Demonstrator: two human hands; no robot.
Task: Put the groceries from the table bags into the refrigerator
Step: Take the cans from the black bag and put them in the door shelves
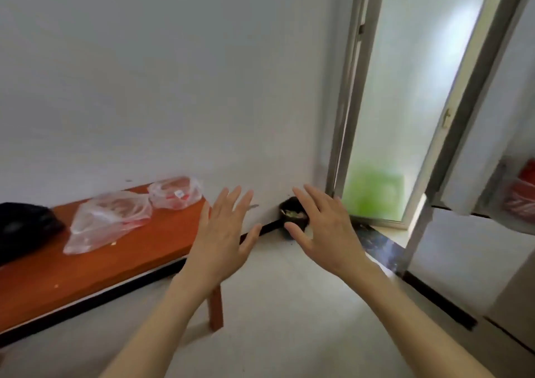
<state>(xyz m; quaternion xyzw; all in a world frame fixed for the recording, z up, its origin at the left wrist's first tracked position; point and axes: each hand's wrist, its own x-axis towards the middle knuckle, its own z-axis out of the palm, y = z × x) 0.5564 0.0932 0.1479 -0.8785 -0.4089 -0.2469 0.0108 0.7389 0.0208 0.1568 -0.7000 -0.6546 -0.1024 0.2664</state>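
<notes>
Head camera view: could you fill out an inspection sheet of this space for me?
Surface: orange-brown wooden table against a white wall, a few crumbs on it.
Job's things: two clear plastic bags, the near bag and the far bag; refrigerator at right, door ajar, red packaging inside.
Clutter: black bag at the table's left end; dark bin in the floor corner.
Grippers: left hand and right hand open, holding nothing.
Cables: nothing seen.
Surroundings: frosted glass door, pale floor.

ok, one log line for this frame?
left hand: open, empty | right hand: open, empty | clear bags on table | stage: approach
</notes>
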